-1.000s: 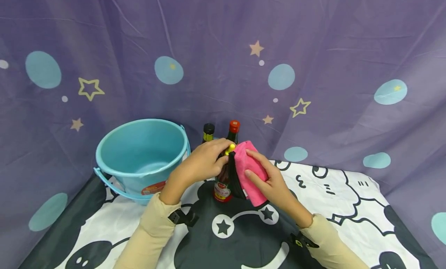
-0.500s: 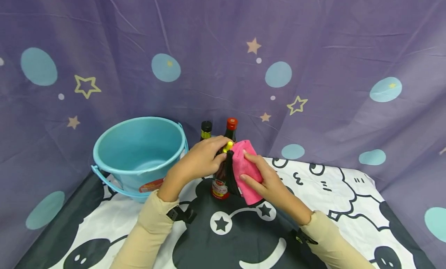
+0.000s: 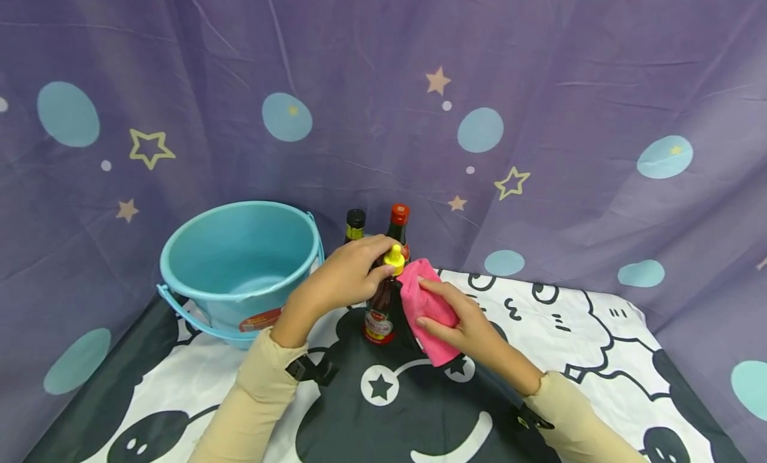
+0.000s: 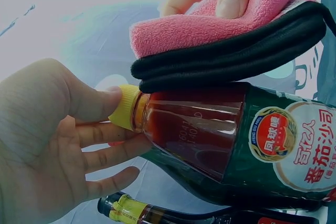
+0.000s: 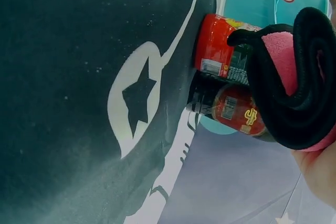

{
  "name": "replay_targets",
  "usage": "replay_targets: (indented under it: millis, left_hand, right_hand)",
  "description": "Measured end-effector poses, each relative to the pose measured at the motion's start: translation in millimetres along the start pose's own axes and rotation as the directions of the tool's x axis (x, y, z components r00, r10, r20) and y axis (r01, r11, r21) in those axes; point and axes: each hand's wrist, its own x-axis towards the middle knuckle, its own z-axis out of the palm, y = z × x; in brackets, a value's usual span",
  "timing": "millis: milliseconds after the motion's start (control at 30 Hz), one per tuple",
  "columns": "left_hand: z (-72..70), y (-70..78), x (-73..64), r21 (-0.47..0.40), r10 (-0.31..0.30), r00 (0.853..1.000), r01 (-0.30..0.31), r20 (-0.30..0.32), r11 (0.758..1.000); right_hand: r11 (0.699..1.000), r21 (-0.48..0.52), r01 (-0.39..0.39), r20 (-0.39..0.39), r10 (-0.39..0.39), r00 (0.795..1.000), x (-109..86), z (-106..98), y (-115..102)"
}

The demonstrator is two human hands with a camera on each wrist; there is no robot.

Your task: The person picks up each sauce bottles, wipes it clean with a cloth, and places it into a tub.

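Observation:
A ketchup bottle (image 3: 379,322) with a yellow cap (image 3: 394,260) stands upright on the patterned cloth-covered surface. My left hand (image 3: 352,271) pinches that cap; in the left wrist view the thumb lies on its near side and the fingers reach behind the neck. In my right hand (image 3: 467,320) is a folded pink towel (image 3: 427,311) with black edging, gripped between thumb and fingers. Its black edge lies right along the bottle's right side, as the left wrist view also shows. From the right wrist, the towel (image 5: 281,56) covers much of the bottle, leaving the red base visible.
A light blue bucket (image 3: 206,310) with its handle down stands left of the bottle. Close behind my left hand are a black-capped bottle (image 3: 355,223) and a red-capped bottle (image 3: 399,218). A purple curtain (image 3: 383,116) hangs behind everything.
My right hand has moved the towel down along the ketchup bottle's side, and more of the yellow cap shows. My left hand stays at the cap.

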Motion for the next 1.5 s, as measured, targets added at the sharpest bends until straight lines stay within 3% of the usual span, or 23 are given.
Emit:
replay_targets:
  millis: [233,633,867,1100,1500]
  left_hand:
    - [-2.0,-0.1,1.8,-0.002,-0.007,1.0,0.007,-0.007,1.0]
    - [-1.6,1.8,2.8,0.014,0.007,0.999,-0.006,-0.041,1.0]
    - [0.1,1.2,2.5,0.014,-0.017,1.0,0.017,-0.022,1.0]
    - [0.4,0.9,3.7,0.011,-0.007,0.999,0.007,-0.036,1.0]
    - [2.0,3.5,1.1,-0.005,-0.016,1.0,0.016,-0.025,1.0]
  right_hand:
    - [0.999,-0.013,0.044,-0.002,-0.044,0.999,1.4,-1,0]
    - [0.999,-0.052,-0.005,0.065,0.008,0.998,-6.1,1,-1]
    - [0.99,-0.14,0.013,0.084,-0.001,0.996,-11.3,3,-1]
    - [0.954,-0.293,0.064,0.124,-0.028,0.992,-13.3,4,-2]
    - [0.945,-0.321,0.062,0.146,-0.015,0.989,-21.6,6,1]
